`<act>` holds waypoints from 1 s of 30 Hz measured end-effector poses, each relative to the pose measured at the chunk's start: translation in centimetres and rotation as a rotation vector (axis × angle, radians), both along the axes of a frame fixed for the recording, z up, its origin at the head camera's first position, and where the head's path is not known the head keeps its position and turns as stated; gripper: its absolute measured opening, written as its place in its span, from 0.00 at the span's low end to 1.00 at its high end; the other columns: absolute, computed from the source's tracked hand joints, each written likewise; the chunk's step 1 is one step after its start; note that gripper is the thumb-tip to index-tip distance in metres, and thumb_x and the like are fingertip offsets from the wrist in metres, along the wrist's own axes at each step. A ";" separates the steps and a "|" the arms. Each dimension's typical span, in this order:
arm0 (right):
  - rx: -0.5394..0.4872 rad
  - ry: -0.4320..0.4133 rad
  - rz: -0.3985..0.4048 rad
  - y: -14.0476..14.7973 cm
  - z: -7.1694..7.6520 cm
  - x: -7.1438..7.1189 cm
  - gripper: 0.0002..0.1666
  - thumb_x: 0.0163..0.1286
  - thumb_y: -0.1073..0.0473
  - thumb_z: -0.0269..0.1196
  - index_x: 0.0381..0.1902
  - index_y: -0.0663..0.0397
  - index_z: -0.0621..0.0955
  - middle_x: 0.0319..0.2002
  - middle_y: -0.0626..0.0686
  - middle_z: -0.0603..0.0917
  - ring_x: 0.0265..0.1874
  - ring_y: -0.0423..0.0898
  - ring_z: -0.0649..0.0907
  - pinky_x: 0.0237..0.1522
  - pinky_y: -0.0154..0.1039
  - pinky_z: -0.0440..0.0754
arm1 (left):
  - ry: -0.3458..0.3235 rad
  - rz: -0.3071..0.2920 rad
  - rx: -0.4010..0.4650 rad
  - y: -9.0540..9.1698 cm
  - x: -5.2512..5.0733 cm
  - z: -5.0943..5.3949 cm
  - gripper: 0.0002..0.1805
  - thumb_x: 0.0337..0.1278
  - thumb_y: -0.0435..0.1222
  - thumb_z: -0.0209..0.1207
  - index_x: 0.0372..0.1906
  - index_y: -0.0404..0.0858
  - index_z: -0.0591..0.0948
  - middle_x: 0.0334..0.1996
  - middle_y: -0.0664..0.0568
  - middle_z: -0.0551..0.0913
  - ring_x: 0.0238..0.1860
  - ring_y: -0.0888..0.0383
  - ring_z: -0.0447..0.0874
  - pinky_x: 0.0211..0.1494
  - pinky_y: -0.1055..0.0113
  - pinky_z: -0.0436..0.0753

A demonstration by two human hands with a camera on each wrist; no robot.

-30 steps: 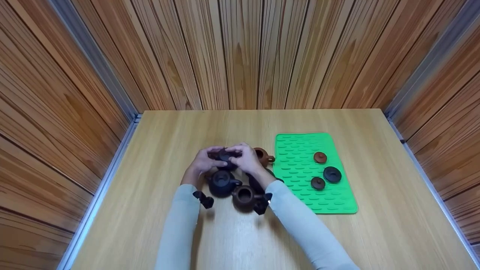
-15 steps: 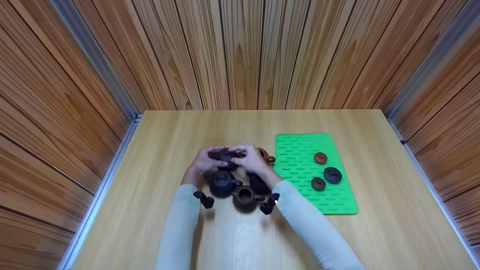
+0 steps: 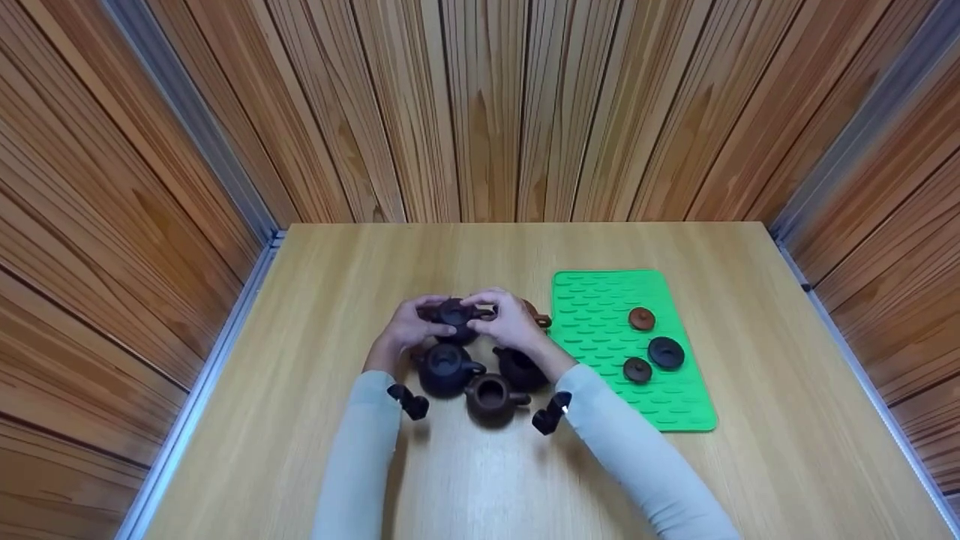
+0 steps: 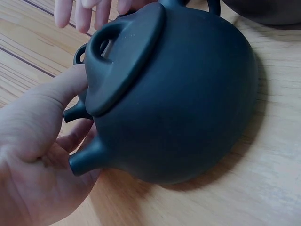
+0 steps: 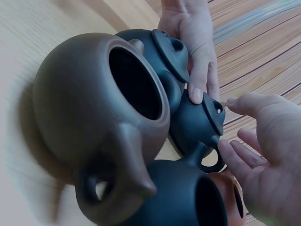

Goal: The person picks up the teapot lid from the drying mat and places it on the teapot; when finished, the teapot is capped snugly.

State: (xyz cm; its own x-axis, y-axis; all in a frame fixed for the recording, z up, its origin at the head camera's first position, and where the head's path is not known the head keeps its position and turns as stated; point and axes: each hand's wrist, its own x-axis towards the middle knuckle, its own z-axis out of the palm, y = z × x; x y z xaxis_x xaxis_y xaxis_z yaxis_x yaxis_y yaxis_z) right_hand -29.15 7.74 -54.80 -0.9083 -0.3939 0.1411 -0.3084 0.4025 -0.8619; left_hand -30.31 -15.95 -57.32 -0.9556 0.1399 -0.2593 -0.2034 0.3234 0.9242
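A lidded teapot, set just behind a dark pot, is gripped by the left hand, thumb laid against its side. The right hand is held beside the handle, thumb and fingers parted.

Both forearms angled inward — left hand with thumb outstretched, right hand close by, fingers loosely parted.

The head view is evenly bright, with pale glare on the table and soft shadows beside the sleeves; both wrist views look dimmer, bluish and hazy
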 end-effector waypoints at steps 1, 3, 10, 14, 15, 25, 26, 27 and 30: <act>-0.003 0.000 0.002 0.1 0.1 0.1 0.22 0.71 0.66 0.77 0.62 0.59 0.91 0.65 0.65 0.89 0.70 0.63 0.85 0.78 0.63 0.80 | -0.010 0.002 -0.004 0.0 0.0 0.0 0.36 0.63 0.27 0.78 0.76 0.39 0.82 0.78 0.39 0.82 0.82 0.40 0.75 0.92 0.46 0.65; -0.023 -0.008 0.015 0.3 0.2 0.1 0.22 0.72 0.67 0.76 0.63 0.61 0.90 0.65 0.66 0.88 0.71 0.65 0.85 0.76 0.64 0.82 | -0.030 0.004 -0.015 -0.1 0.0 0.0 0.36 0.64 0.28 0.79 0.77 0.42 0.82 0.79 0.40 0.81 0.83 0.40 0.74 0.93 0.45 0.63; -0.106 -0.035 0.076 1.3 0.6 0.3 0.25 0.73 0.71 0.74 0.66 0.68 0.86 0.66 0.71 0.84 0.72 0.76 0.81 0.71 0.69 0.85 | -0.042 -0.004 -0.035 -0.1 0.0 0.0 0.36 0.65 0.29 0.78 0.77 0.43 0.82 0.80 0.40 0.79 0.85 0.40 0.72 0.93 0.44 0.63; -0.109 -0.013 0.084 2.1 1.0 0.4 0.26 0.72 0.72 0.74 0.67 0.68 0.86 0.67 0.73 0.83 0.68 0.78 0.83 0.69 0.71 0.85 | -0.011 -0.006 -0.038 0.1 0.0 0.1 0.36 0.65 0.29 0.78 0.77 0.41 0.82 0.80 0.40 0.80 0.84 0.40 0.73 0.92 0.44 0.65; -0.108 -0.010 0.083 2.4 1.1 0.4 0.26 0.73 0.71 0.74 0.67 0.69 0.86 0.68 0.72 0.83 0.67 0.78 0.83 0.69 0.71 0.85 | -0.002 -0.005 -0.035 0.2 0.1 0.1 0.36 0.65 0.29 0.78 0.77 0.40 0.82 0.79 0.40 0.80 0.83 0.40 0.74 0.92 0.45 0.66; -0.095 0.020 0.079 4.6 1.7 0.7 0.27 0.74 0.70 0.74 0.68 0.70 0.85 0.67 0.71 0.83 0.67 0.75 0.84 0.66 0.64 0.90 | 0.081 -0.017 -0.063 0.6 0.4 0.1 0.35 0.64 0.27 0.76 0.76 0.34 0.81 0.77 0.36 0.82 0.79 0.38 0.77 0.88 0.46 0.71; -0.098 0.018 0.080 4.7 1.7 0.8 0.27 0.74 0.70 0.74 0.68 0.70 0.84 0.67 0.71 0.83 0.67 0.75 0.84 0.66 0.63 0.90 | 0.083 -0.017 -0.062 0.5 0.4 0.2 0.35 0.65 0.27 0.76 0.76 0.34 0.81 0.77 0.36 0.81 0.80 0.38 0.77 0.89 0.46 0.70; -0.100 0.016 0.080 4.9 1.8 0.8 0.27 0.74 0.70 0.74 0.68 0.70 0.84 0.68 0.72 0.83 0.67 0.75 0.84 0.66 0.64 0.89 | 0.087 -0.019 -0.061 0.5 0.5 0.2 0.35 0.65 0.27 0.76 0.76 0.34 0.81 0.77 0.36 0.81 0.80 0.38 0.76 0.89 0.46 0.70; -0.108 0.008 0.078 5.4 1.8 0.9 0.27 0.74 0.71 0.74 0.69 0.72 0.83 0.69 0.73 0.82 0.68 0.75 0.84 0.67 0.65 0.88 | 0.098 -0.028 -0.054 0.4 0.6 0.2 0.35 0.64 0.26 0.76 0.76 0.33 0.80 0.77 0.36 0.81 0.80 0.38 0.76 0.89 0.45 0.69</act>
